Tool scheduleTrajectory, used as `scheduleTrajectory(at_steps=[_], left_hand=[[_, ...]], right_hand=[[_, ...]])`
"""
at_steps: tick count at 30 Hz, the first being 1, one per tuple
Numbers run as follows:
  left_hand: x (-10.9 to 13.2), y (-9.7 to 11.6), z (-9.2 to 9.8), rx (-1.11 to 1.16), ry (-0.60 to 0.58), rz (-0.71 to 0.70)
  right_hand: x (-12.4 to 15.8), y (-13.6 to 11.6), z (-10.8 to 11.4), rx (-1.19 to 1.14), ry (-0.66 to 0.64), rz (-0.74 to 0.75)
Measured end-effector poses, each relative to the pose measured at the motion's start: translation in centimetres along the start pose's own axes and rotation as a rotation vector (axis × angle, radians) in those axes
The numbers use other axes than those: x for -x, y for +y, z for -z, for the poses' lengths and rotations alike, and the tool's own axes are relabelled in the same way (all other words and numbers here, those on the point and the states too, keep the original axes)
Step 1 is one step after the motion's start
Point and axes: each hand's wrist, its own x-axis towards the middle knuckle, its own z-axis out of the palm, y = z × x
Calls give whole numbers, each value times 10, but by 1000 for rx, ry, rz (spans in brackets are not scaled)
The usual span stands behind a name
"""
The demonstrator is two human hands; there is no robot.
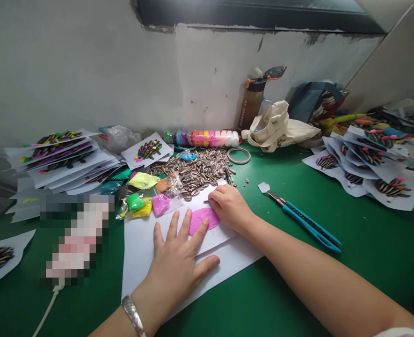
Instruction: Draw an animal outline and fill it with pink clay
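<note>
I had the left hand (173,264) spread flat, fingers apart, its fingertips on the pink clay (204,221) lying on the white paper (228,262). The right hand (229,206) curled just beyond the clay; I couldn't tell whether it gripped anything. Striped sunflower seeds (192,171) lay nearby, a blue craft knife (308,224) further right.

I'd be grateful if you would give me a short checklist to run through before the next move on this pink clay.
Left hand flat on the white card, fingertips on the pink clay: ok.
Right hand resting on the card beside the clay: ok.
Thin dark item at the right hand's fingertips identified: cannot tell.
Striped sunflower seeds clear of the card: not ok, the pile meets its edge.
Blade of the blue craft knife retracted: cannot tell.
</note>
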Motion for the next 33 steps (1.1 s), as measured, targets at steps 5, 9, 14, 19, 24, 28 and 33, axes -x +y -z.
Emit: scheduleTrajectory(at_steps=[5, 9, 14, 19, 24, 28, 33], left_hand=[[1, -4, -1, 34, 52, -3], [-1, -6, -1, 18, 46, 14], [-3, -4, -1, 20, 32, 1], [-2, -4, -3, 30, 41, 11], [0, -11, -2, 106, 73, -20], [1, -30, 1, 196, 73, -37], [0, -48, 2, 198, 59, -58]], right_hand=[[-1, 1, 1, -23, 11, -20], [-1, 2, 1, -29, 12, -22], [0, 1, 1, -35, 10, -18], [1, 1, 1, -52, 14, -19], [1, 3, 0, -68, 15, -18], [2, 5, -1, -91, 30, -9], [3, 6, -3, -98, 52, 10]])
